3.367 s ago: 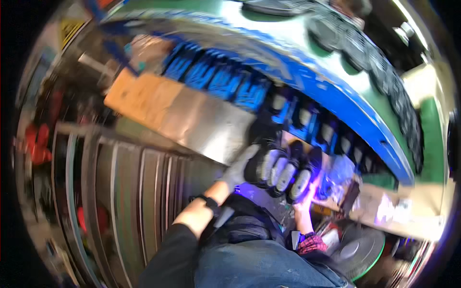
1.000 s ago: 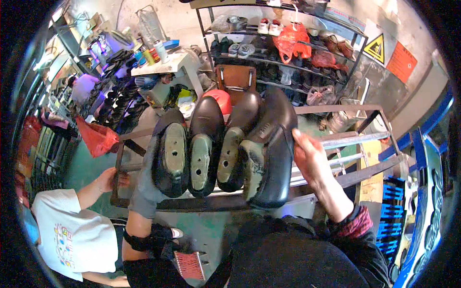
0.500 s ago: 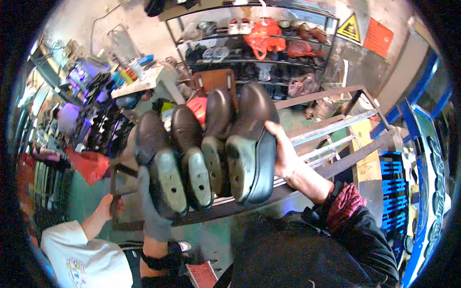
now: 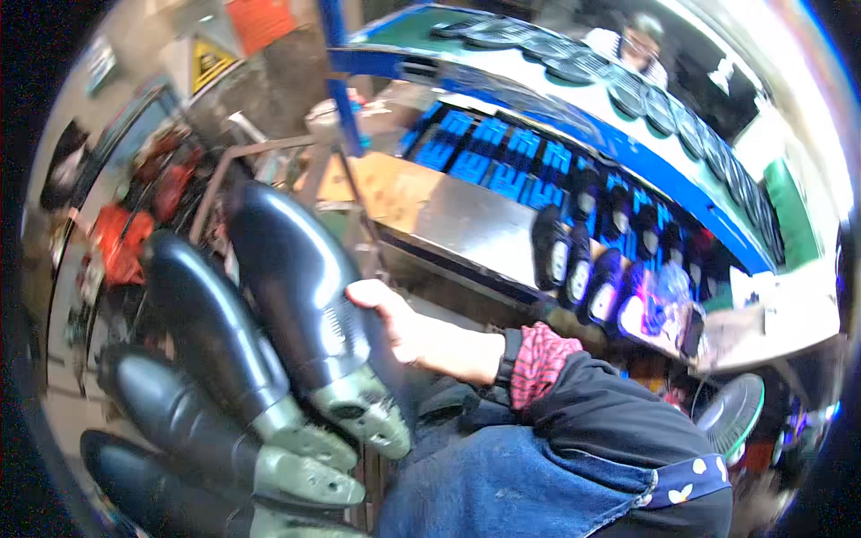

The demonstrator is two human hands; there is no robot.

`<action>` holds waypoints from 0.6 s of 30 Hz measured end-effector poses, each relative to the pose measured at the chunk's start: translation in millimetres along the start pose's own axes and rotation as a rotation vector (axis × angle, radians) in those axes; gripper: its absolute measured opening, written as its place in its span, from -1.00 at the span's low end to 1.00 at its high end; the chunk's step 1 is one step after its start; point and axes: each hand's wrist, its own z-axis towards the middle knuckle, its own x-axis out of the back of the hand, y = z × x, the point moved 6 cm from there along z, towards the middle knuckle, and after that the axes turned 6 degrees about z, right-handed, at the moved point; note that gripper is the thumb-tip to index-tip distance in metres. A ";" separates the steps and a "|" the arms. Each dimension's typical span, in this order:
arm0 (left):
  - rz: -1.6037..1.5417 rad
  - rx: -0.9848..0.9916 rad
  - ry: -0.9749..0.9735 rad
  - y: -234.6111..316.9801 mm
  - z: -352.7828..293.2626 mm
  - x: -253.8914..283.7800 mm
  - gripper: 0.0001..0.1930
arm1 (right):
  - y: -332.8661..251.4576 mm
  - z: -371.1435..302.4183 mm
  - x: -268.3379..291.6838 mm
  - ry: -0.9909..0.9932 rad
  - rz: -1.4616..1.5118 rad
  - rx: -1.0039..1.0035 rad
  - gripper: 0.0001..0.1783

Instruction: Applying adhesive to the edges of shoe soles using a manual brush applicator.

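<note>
Several black shoes on greenish lasts are bunched side by side at the left, toes up and lasts toward me. My right hand (image 4: 395, 323) is closed against the outer side of the rightmost shoe (image 4: 291, 269), its thumb showing and its other fingers hidden. Pressed alongside is a second shoe (image 4: 211, 314), then a third one (image 4: 175, 408), with more at the lower left. The pale last (image 4: 368, 412) sticks out of the rightmost shoe's open end. My left hand is out of view, past the lower left edge or behind the shoes.
Ahead runs a blue-framed conveyor (image 4: 556, 103) carrying black soles, with a person (image 4: 639, 45) behind it. Below it, blue racks (image 4: 489, 152) and several dark shoes (image 4: 578, 269) stand by a metal-topped bench (image 4: 466, 215). Shelving with an orange bag (image 4: 121, 242) is at the left.
My view has swung right, from the shelves and metal frame to the conveyor and bench. The shoes now appear closer, further left and tilted. My left arm has left the picture.
</note>
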 end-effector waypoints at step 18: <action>-0.256 0.733 -0.265 -236.5 109.2 -50.5 -0.52 | -254.7 -275.9 205.4 0.572 0.209 0.594 -0.40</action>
